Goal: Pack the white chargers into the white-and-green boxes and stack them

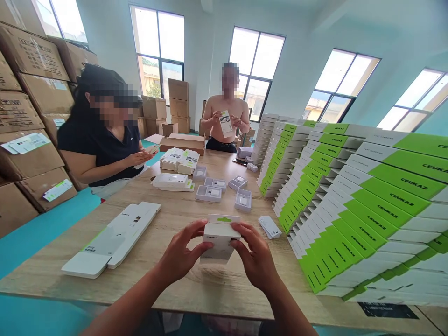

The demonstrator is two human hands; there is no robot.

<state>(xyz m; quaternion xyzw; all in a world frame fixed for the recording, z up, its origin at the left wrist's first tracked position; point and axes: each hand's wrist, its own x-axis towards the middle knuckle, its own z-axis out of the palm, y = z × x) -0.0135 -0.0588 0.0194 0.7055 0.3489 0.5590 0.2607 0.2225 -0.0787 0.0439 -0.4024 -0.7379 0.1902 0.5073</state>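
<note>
Between my two hands is a small white cardboard box (217,249) with a hang tab on top, held over the front of the wooden table (168,294). My left hand (184,249) grips its left side, thumb on the front face and fingers behind. On the right side, my right hand (252,252) pinches the upper corner in the same way. Flattened white cartons (119,233) lie to the left of my hands. A little stack of white leaflets (269,227) rests just right of my right hand. Beyond the box sit several pale plastic trays (209,192) with small parts inside.
Tall stacks of white and green boxes (378,205) rise along the right side. Piles of flat cartons (179,161) stand farther back. One person (101,154) sits at the left holding a carton; another person (226,123) stands at the far end. Brown shipping boxes (31,107) line the left wall.
</note>
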